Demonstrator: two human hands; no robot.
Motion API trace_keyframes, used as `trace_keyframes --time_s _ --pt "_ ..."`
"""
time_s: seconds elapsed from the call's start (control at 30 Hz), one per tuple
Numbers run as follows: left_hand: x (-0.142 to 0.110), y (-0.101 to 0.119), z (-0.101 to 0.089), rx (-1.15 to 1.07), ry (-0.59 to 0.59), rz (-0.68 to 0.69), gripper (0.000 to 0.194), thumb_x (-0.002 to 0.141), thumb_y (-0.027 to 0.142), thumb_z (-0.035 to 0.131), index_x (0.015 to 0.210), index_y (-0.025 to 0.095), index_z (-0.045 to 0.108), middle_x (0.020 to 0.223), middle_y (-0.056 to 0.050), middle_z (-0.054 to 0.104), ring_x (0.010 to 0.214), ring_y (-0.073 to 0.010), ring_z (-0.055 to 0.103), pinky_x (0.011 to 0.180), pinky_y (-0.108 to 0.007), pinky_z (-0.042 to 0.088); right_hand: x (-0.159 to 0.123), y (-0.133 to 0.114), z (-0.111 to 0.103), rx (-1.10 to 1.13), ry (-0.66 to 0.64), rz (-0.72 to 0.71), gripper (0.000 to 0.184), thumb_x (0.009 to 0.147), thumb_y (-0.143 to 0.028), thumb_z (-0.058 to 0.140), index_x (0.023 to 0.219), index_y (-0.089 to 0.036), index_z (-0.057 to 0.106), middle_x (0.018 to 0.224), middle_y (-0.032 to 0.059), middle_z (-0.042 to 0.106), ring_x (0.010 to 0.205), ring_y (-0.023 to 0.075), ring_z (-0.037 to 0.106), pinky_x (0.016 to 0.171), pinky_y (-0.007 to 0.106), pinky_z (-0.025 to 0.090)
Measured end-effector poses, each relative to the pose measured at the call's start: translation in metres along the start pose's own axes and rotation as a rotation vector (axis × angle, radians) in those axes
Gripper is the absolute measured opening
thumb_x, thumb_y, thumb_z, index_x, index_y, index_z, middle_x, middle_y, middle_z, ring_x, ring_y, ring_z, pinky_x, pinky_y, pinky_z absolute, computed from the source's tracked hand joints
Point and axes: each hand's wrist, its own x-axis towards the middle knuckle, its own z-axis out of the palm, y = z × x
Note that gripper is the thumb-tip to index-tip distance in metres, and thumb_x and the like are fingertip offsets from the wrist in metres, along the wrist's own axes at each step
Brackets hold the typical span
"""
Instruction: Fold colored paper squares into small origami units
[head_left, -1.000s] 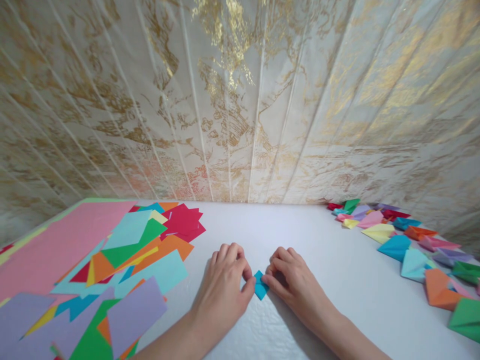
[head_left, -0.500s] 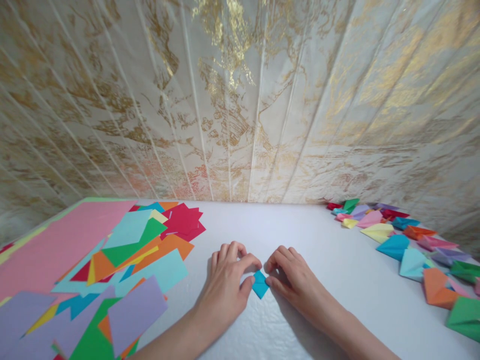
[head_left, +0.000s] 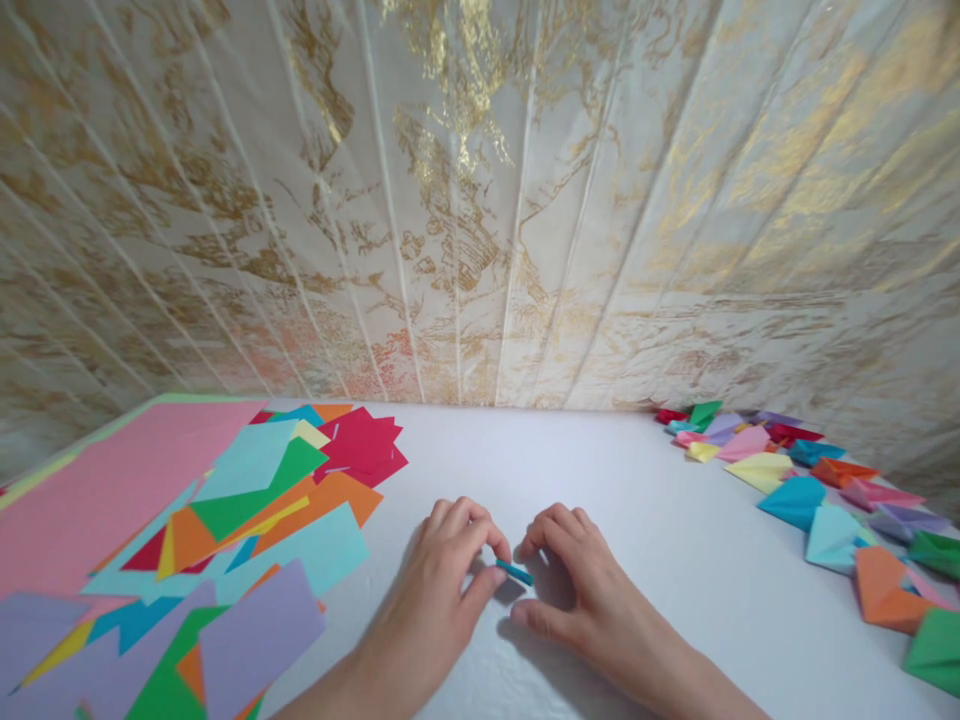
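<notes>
A small folded blue paper piece (head_left: pixel 514 572) sits between my two hands on the white table (head_left: pixel 570 470), seen edge-on as a thin strip. My left hand (head_left: pixel 442 590) pinches its left end between thumb and curled fingers. The fingers of my right hand (head_left: pixel 574 590) curl down over its right end, with the thumb stretched out along the table below. Most of the paper is hidden under my fingers.
Loose coloured paper sheets (head_left: pixel 247 520) and a large pink sheet (head_left: pixel 112 490) cover the table's left side. A row of folded coloured paper shapes (head_left: pixel 817 500) runs along the right edge. A cream and gold patterned wall (head_left: pixel 480 200) stands behind.
The blue paper lay flat as a small diamond before; now it is turned or folded thin, seen edge-on. Both hands have shifted slightly nearer me and the right thumb has stretched out.
</notes>
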Motion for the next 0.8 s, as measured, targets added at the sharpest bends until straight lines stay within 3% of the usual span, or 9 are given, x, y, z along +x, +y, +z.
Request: trace_keyframes --time_s 0.1,0.2,0.37,0.43,0.53,0.7,0.8 --pt "0.002 0.004 -0.004 -0.274 -0.071 -0.122 0.012 0.088 0.011 0.056 0.086 0.023 0.059 0.088 0.002 0.059 0.086 -0.0188 0.054 0.08 -0.03 0.042 -0.002 -0.001 0.009 0.132 0.102 -0.073 0.019 0.083 -0.009 0.061 0.09 -0.023 0.049 0.092 0.0013 0.056 0.085 0.0201 0.052 0.077 0.032 0.043" --pt "0.003 0.004 -0.003 -0.317 -0.083 -0.175 0.009 0.089 0.014 0.055 0.085 0.022 0.059 0.086 0.002 0.057 0.085 -0.0179 0.054 0.078 -0.029 0.041 -0.004 0.003 0.01 0.141 0.16 -0.198 0.021 0.084 -0.002 0.047 0.087 -0.023 0.045 0.083 -0.0008 0.054 0.075 0.0157 0.052 0.067 0.024 0.043" --pt "-0.002 0.002 0.007 -0.019 0.03 -0.018 0.033 0.076 -0.005 0.052 0.096 0.022 0.054 0.099 0.0 0.058 0.093 -0.0201 0.052 0.084 -0.034 0.039 -0.003 0.005 0.006 -0.442 0.203 -0.411 0.026 0.081 0.004 0.047 0.082 -0.022 0.05 0.076 0.0008 0.057 0.067 0.0174 0.049 0.06 0.027 0.034" --pt "-0.004 0.003 0.009 0.122 -0.009 0.052 0.031 0.077 -0.004 0.054 0.094 0.022 0.055 0.099 -0.001 0.059 0.095 -0.0224 0.051 0.084 -0.037 0.038 -0.003 0.002 0.007 -0.615 0.206 -0.401 0.024 0.079 0.002 0.055 0.08 -0.022 0.053 0.073 0.0009 0.06 0.066 0.0186 0.048 0.061 0.029 0.032" --pt "-0.005 0.003 0.009 0.258 -0.045 0.092 0.021 0.083 0.001 0.058 0.088 0.021 0.056 0.094 -0.001 0.06 0.092 -0.0237 0.05 0.08 -0.038 0.037 -0.004 -0.002 0.006 -0.654 0.16 -0.38 0.019 0.078 -0.002 0.066 0.08 -0.02 0.06 0.073 0.0012 0.063 0.069 0.0192 0.049 0.063 0.031 0.033" --pt "-0.002 0.0 0.005 0.335 -0.06 0.091 0.015 0.087 0.007 0.065 0.083 0.02 0.058 0.089 0.0 0.061 0.087 -0.0228 0.051 0.076 -0.037 0.036 -0.001 0.003 -0.008 -0.347 -0.018 -0.181 0.019 0.081 -0.004 0.072 0.085 -0.023 0.071 0.081 0.0005 0.065 0.079 0.0188 0.053 0.068 0.029 0.038" --pt "0.0 -0.002 0.004 0.357 -0.063 0.078 0.014 0.088 0.012 0.069 0.082 0.019 0.059 0.087 0.0 0.06 0.087 -0.0227 0.052 0.076 -0.037 0.036 0.004 0.006 -0.014 -0.162 -0.041 -0.031 0.017 0.081 -0.005 0.075 0.077 -0.021 0.069 0.077 -0.0011 0.062 0.079 0.0174 0.054 0.074 0.03 0.041"
